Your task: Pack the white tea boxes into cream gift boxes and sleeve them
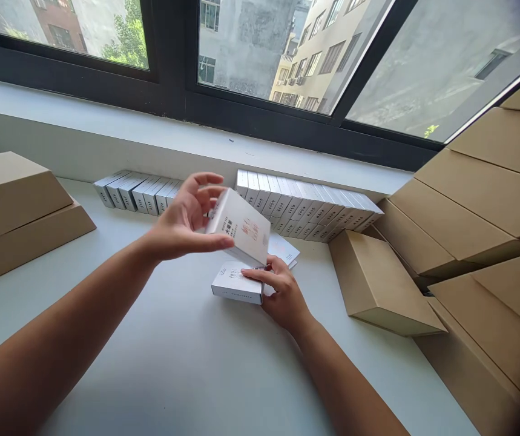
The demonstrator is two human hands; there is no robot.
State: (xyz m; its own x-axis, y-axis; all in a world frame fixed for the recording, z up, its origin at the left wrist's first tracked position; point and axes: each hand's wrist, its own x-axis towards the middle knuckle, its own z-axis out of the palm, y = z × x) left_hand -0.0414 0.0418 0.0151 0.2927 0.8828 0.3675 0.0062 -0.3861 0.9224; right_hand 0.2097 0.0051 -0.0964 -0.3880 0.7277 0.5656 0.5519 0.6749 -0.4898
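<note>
My left hand (186, 219) holds a small white box (240, 227) with printed lettering, tilted, lifted above the white table (160, 363); thumb below, fingers curled over its left end. My right hand (281, 293) rests lower, fingers closed on a second white box (235, 283) that lies flat on the table. A third white piece (283, 248) lies just behind, partly hidden by the lifted box.
Two rows of white boxes stand on edge against the window ledge: a short row (137, 192) at left, a longer double row (307, 209) at right. Flat brown cartons are stacked at left (12, 209) and right (482, 242), one carton (380, 281) lying near my right hand.
</note>
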